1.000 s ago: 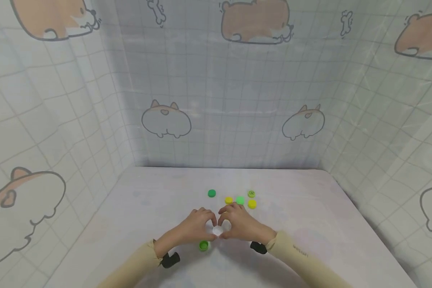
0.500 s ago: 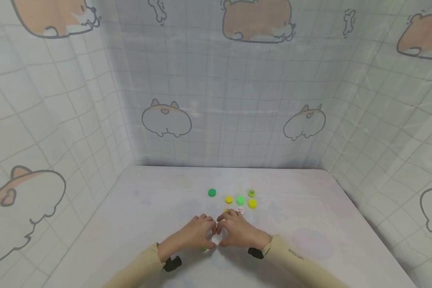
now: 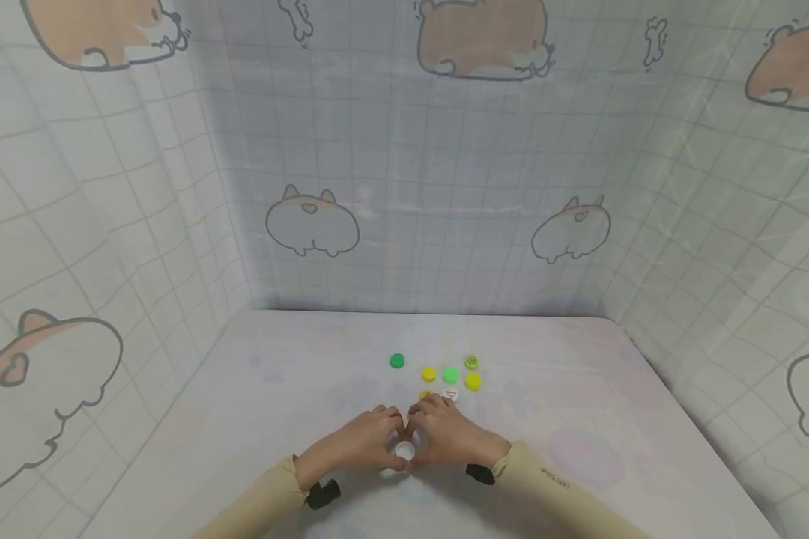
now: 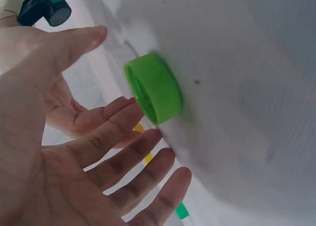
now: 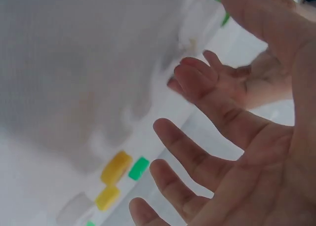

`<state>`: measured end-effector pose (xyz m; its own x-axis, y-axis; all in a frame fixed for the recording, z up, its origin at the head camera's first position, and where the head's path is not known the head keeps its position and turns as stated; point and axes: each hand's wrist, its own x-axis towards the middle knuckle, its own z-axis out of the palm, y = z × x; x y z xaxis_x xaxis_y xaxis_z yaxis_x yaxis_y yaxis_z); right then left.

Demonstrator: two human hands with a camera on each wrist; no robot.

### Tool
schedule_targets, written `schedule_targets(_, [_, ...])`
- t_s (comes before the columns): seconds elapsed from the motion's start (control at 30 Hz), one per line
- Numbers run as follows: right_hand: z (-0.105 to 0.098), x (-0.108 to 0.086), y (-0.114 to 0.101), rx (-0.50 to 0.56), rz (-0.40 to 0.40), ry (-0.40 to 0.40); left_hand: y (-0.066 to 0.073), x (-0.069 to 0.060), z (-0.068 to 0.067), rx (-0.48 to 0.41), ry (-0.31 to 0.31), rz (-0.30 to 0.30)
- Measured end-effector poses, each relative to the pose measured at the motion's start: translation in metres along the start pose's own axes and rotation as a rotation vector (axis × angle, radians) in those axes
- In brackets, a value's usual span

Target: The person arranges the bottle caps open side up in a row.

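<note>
A small white bottle cap (image 3: 405, 451) sits on the table between my two hands, ringed by the thumbs and index fingers. My left hand (image 3: 367, 440) lies on its left side and my right hand (image 3: 447, 436) on its right, with the index fingertips close together beyond it. Both hands have spread, relaxed fingers in the wrist views; whether they touch the cap is unclear. A bright green bottle cap (image 4: 158, 88) stands right by my left fingertips, mostly hidden under that hand in the head view. The right wrist view shows a blurred white cap (image 5: 200, 24) beyond the thumb and index finger.
Beyond the hands lie several more caps: a dark green cap (image 3: 397, 361), a yellow cap (image 3: 428, 374), a light green cap (image 3: 450, 375), another yellow cap (image 3: 473, 382), a patterned green cap (image 3: 471, 362) and a printed white cap (image 3: 451, 394). Patterned cloth walls (image 3: 404, 150) enclose the table.
Both hands have drawn back toward the body, and the white bottle cap has come nearer with them. The left hand now covers the green cap; the printed white cap has come into sight.
</note>
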<state>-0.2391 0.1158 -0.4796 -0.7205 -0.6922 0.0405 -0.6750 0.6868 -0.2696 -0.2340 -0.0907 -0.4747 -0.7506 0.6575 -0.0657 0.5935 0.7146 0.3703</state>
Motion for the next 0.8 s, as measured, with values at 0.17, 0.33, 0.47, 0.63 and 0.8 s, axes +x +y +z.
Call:
schedule_targets(0.17, [-0.013, -0.001, 0.006, 0.004, -0.001, 0.031, 0.001, 0.002, -0.010, 0.012, 0.046, -0.003])
schedule_targets(0.33, [-0.024, 0.003, 0.017, 0.033, 0.030, 0.119, -0.001, 0.007, -0.021, 0.037, 0.156, -0.024])
schedule_targets(0.47, [-0.028, 0.008, 0.028, 0.065, 0.070, 0.219, -0.008, 0.013, -0.027, -0.027, 0.221, -0.039])
schedule_targets(0.63, [-0.027, 0.015, 0.043, 0.120, 0.110, 0.278, -0.021, 0.023, -0.026, -0.093, 0.244, -0.061])
schedule_targets(0.8, [-0.026, 0.025, 0.054, 0.137, 0.137, 0.292, -0.034, 0.036, -0.024, -0.083, 0.278, -0.112])
